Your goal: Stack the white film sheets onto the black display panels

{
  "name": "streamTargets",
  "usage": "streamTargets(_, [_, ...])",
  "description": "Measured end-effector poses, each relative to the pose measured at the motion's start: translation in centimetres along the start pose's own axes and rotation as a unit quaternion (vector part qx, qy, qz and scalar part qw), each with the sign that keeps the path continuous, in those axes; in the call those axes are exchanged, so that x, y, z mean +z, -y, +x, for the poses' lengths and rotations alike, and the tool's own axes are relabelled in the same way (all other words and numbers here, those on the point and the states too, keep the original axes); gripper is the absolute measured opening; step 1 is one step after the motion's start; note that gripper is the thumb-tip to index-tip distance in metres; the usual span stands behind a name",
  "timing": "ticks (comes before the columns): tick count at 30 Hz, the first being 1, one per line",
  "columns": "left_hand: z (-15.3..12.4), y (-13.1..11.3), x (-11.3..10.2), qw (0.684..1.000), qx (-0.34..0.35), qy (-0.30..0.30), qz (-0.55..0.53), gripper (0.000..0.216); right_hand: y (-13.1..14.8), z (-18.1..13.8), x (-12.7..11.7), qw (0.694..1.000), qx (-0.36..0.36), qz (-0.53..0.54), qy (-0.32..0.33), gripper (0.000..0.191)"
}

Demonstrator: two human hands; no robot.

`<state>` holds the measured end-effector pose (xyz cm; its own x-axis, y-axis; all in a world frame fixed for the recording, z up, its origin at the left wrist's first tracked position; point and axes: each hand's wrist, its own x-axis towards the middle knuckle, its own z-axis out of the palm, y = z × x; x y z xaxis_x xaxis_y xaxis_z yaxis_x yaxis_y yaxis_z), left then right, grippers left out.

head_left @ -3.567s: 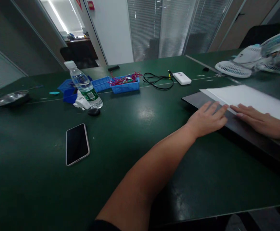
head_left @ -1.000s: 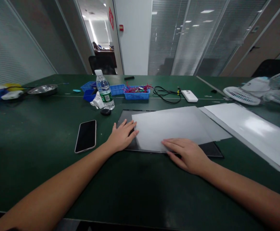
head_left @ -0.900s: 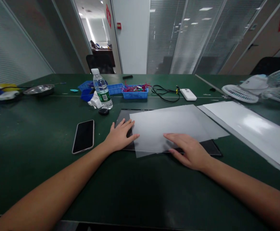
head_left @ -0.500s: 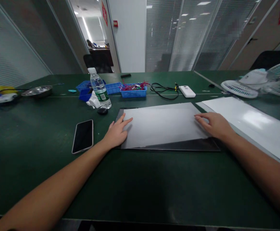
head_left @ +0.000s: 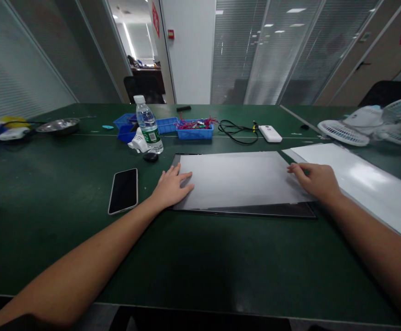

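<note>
A thin white sheet lies slightly askew on a flat dark panel, whose dark surface shows along the front right and at the left edge. My left hand rests on the sheet's left end with fingers spread and thumb out, pressing nothing between them. At the right edge, my right hand has thumb and forefinger pinched together on the sheet's margin, the other fingers curled. A larger glossy white sheet lies to the right, beside my right hand and partly behind the forearm.
Left of the panel are a phone, a black mouse-like object and a water bottle. Behind stand a blue tray of red wires, a black cable and a white box-like device. A fan lies far right.
The sheet has turned a little, its front right corner moving right and toward me, so less dark panel shows. My right hand has moved slightly right; the left fingers lie flatter.
</note>
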<state>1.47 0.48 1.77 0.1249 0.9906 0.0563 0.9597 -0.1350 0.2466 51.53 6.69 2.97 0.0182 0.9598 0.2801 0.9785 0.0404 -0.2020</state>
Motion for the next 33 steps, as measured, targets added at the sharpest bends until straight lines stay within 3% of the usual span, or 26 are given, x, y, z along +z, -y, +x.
streamTargets(3, [0.1, 0.0, -0.2, 1.000, -0.008, 0.016, -0.016, 0.057, -0.8, 0.6, 0.5, 0.999, 0.052, 0.008, -0.006, 0.061])
streamTargets(8, [0.3, 0.3, -0.6, 0.998, -0.014, 0.014, -0.068, 0.074, -1.6, 1.2, 0.9, 0.994, 0.097, 0.050, 0.024, 0.054])
streamTargets(18, [0.5, 1.7, -0.7, 0.999, 0.024, 0.018, -0.040, 0.066, 0.6, 0.2, -0.3, 0.992, 0.116, 0.053, -0.008, 0.045])
streamTargets(24, [0.0, 0.8, -1.3, 0.999, 0.034, 0.011, -0.017, 0.052, 0.8, 0.1, -0.1, 0.992, 0.117, 0.019, -0.031, 0.046])
streamTargets(29, [-0.4, 0.1, -1.2, 0.999, 0.031, -0.012, -0.003, 0.054, -0.6, 0.5, -0.8, 0.991, 0.124, -0.035, -0.047, 0.055])
streamTargets(33, [-0.4, 0.2, -0.9, 0.999, 0.033, -0.010, 0.000, 0.055, -3.3, 1.2, -0.7, 0.989, 0.110, -0.081, -0.054, 0.072])
